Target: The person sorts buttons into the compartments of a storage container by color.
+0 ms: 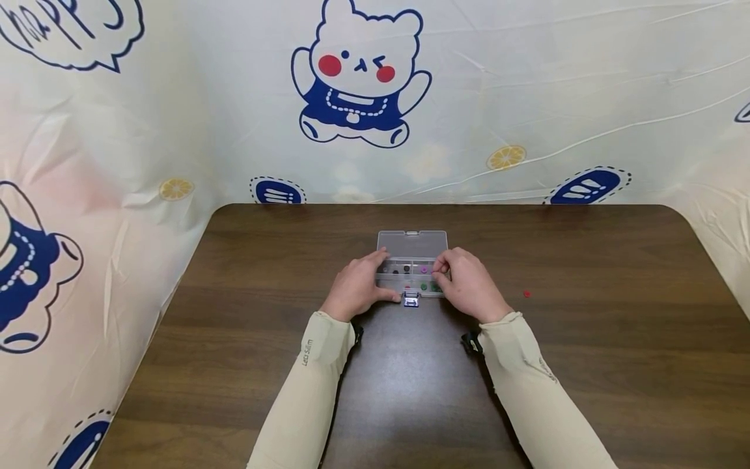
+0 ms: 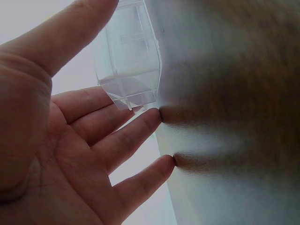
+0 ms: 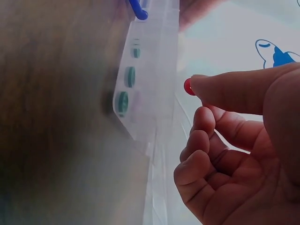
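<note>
A clear plastic compartment box (image 1: 412, 278) sits on the table with its lid (image 1: 412, 244) raised at the back. It holds several small round buttons: dark ones, a purple one (image 1: 424, 269) and green ones (image 3: 130, 77). My left hand (image 1: 359, 285) grips the box's left end, thumb along the front and fingers behind, as the left wrist view shows. Over the right-hand compartments, my right hand (image 1: 469, 284) pinches a small red button (image 3: 188, 87) between thumb and forefinger, with the other fingers curled.
Another small red piece (image 1: 527, 294) lies on the brown wooden table (image 1: 586, 365), to the right of my right hand. A blue-and-silver clasp (image 1: 411, 299) sticks out at the box's front. A printed cloth (image 1: 234, 98) hangs behind the table and along its left side.
</note>
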Available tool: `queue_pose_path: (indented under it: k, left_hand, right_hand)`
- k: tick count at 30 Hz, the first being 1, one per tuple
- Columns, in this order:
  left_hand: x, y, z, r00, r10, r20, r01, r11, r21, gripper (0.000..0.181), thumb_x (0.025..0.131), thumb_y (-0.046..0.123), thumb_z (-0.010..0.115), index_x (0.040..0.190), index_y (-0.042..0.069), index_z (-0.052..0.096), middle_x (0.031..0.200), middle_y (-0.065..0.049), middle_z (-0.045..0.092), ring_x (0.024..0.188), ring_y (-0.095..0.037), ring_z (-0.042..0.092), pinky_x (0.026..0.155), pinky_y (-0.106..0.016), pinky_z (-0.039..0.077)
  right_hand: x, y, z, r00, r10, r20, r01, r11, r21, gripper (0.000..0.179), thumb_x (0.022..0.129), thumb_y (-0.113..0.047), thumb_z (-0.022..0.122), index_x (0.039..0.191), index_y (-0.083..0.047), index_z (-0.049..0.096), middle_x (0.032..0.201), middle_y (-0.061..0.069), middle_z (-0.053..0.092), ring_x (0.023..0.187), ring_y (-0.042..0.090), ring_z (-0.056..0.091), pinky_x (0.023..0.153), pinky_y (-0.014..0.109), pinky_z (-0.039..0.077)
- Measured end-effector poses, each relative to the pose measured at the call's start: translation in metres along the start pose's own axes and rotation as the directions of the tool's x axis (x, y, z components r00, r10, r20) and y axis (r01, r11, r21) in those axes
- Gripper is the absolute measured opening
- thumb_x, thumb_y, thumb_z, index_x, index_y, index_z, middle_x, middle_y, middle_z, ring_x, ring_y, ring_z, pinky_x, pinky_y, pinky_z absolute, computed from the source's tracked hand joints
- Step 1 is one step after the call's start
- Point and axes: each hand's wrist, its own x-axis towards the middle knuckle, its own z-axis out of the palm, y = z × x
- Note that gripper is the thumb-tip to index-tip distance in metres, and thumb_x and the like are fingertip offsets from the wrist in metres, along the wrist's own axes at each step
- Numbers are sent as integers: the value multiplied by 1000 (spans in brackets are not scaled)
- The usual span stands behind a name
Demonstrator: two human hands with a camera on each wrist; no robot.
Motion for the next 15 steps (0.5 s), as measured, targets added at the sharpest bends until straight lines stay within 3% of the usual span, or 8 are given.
queue_pose_path:
  k: [15]
  left_hand:
    - [0,0,0,1000,5,-1,-5,1000,4,91,73,42,90,147,6,51,156,-7,44,132,-28,54,102,-44,48]
  right_hand:
    - [6,-8,13,999,-19,26,19,1000,-6,5,93,-8,70,90,-7,66,88,5,58,82,22,53,75,37,47]
